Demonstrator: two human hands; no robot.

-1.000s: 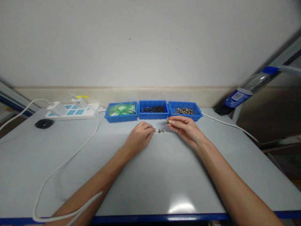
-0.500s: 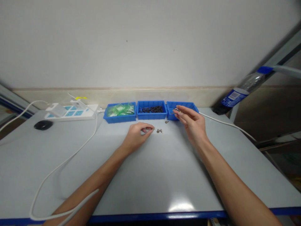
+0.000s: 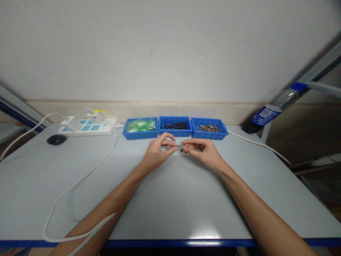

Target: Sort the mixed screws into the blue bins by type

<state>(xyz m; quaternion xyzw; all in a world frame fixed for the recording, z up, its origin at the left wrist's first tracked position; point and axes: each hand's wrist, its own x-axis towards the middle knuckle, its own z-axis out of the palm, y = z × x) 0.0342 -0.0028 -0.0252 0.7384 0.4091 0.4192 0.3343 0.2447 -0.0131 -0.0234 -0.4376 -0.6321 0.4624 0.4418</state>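
My left hand (image 3: 160,150) is closed, thumb and fingers pinching a small, thin metal fastener (image 3: 180,146) just above the table. From the other side my right hand (image 3: 204,149) meets it, also pinched closed at the fastener's right end. Its exact kind is too small to make out. Right below the fingertips lies another small metal piece (image 3: 181,150), partly covered by the hands. Behind them stand three blue bins: one with green plastic packets (image 3: 141,125), one with dark screws (image 3: 174,126), one with shiny silver and brass-coloured metal pieces (image 3: 208,128).
At the back left is a white power strip (image 3: 87,127) with plugs, near a black mouse-like object (image 3: 56,139). A white cable (image 3: 80,175) loops across the left side and over my left forearm. A dark-drink bottle (image 3: 266,114) leans at the back right.
My right hand has come from over the right bin, down and left, to my left hand's fingertips. The metal pieces in that bin now show. The view has shifted slightly.
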